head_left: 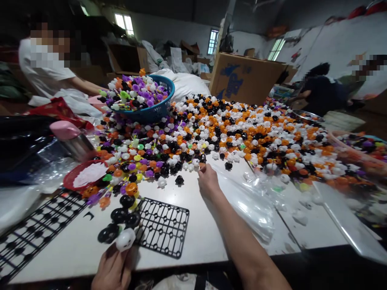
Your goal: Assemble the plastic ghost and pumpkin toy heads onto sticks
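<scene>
At the near edge of the white worktop (205, 245), left of its middle, my left hand (113, 266) is closed around a bunch of small plastic toy heads: a white head (125, 239) with a dark face sits just above my fingers, with shiny black heads (119, 215) and an orange pumpkin head (131, 188) beyond it. Just right of the bunch, a black plastic grid (163, 226) lies flat; a longer black grid (39, 229) stretches along the worktop's near left corner. My right arm reaches in from the near edge, and my right hand (209, 181) has its fingers drawn together at the front of a big pile of toy heads (229, 125); a bit of orange shows at the fingertips, but I cannot tell whether they grip it. Clear plastic bags (250, 205) lie right of my forearm. Toward the left edge are a red basket (71, 183) holding white paper and a flask (77, 143) with a pink lid. The pile, in orange, white, black and purple, spreads over the far half. Behind its left part stands a heaped blue basket (165, 106); past the far edge are a cardboard box (242, 78), a person in white (48, 76) at left and a person in dark clothes (323, 90) at right.
</scene>
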{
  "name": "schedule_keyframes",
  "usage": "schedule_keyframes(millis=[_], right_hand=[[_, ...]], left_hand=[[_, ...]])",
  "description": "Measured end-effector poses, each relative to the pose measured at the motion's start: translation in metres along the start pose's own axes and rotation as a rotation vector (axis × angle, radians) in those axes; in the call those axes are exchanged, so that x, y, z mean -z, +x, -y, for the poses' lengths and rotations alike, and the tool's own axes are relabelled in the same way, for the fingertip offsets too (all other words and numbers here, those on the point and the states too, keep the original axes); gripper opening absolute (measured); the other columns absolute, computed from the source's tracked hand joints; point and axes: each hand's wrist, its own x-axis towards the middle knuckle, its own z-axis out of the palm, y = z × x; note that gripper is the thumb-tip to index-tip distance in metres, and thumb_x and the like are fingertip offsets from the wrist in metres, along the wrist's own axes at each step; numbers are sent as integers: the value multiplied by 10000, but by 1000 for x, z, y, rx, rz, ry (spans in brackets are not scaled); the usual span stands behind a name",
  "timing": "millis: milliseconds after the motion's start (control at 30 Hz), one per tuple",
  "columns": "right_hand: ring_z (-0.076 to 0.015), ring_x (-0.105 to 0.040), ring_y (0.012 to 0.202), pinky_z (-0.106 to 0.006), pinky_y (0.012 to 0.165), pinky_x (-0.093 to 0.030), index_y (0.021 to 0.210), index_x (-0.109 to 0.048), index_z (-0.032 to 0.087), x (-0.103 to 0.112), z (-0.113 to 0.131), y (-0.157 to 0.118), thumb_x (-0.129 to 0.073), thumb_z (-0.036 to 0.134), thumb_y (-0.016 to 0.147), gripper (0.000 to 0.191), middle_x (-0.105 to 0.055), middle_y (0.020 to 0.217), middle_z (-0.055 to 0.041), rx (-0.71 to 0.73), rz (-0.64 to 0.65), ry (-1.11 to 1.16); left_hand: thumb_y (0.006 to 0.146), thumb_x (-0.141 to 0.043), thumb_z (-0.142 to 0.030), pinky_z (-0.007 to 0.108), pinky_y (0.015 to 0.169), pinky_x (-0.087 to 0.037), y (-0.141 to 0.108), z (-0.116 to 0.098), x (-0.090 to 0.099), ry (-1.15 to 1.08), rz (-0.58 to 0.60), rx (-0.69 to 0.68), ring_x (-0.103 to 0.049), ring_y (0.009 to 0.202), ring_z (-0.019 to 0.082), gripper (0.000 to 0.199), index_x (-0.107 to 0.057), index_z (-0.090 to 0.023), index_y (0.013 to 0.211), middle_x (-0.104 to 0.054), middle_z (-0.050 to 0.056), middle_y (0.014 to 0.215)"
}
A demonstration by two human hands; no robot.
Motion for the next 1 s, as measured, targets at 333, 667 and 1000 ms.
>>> schedule_keyframes(millis=[333,667,1000], right_hand=[[-112,-604,585,-250,578,-499,1124,-559,211,-15,37,-68,-564,333,830,318,-682,938,-13,63,293,856],[-201,-613,855,-329,813,-470,1013,-667,184,-39,68,-102,-530,196,876,194,-666,945,-78,539,260,447],[-188,-616,810,-271,726,-449,994,-591,192,-65,106,-116,-544,149,837,169,-688,902,-44,416,555,468]], left_hand=[[877,-502,-66,422,905,-518,11,-12,8,-9,-8,43,-594,1043,296,635,-354,-148,1489,-660,139,1100],[879,-537,-76,418,932,-526,15,-23,14,-93,54,161,-573,1063,273,372,-555,-136,1246,-652,137,1089],[861,-562,-89,428,926,-523,18,-26,16,-123,54,202,-575,1057,283,330,-606,-136,1185,-663,146,1068]])
